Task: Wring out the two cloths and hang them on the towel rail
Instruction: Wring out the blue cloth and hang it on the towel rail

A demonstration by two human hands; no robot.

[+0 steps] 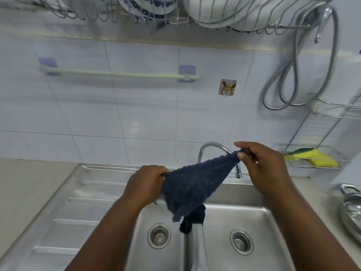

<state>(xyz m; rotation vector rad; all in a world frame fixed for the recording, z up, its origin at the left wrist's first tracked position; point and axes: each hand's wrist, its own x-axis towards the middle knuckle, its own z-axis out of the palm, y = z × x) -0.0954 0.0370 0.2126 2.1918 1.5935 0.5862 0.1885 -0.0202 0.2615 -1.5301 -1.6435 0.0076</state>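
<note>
A dark blue cloth [192,184] is stretched between both hands above the double sink [259,214]. My left hand [145,184] grips its left corner. The cloth's upper right corner is pinched by my right hand [263,167], in front of the tap [213,146]. A second, darker cloth [193,220] lies draped over the divider between the two basins, partly hidden behind the blue one. On the tiled wall at the upper left a pale green towel rail [119,74] hangs bare.
A dish rack [195,14] with plates and bowls runs along the top. A coiled metal hose [293,81] hangs at the right. A wire shelf [312,157] holds yellow sponges. A steel pot [351,208] stands at the right edge. The drainboard [64,212] is at the left.
</note>
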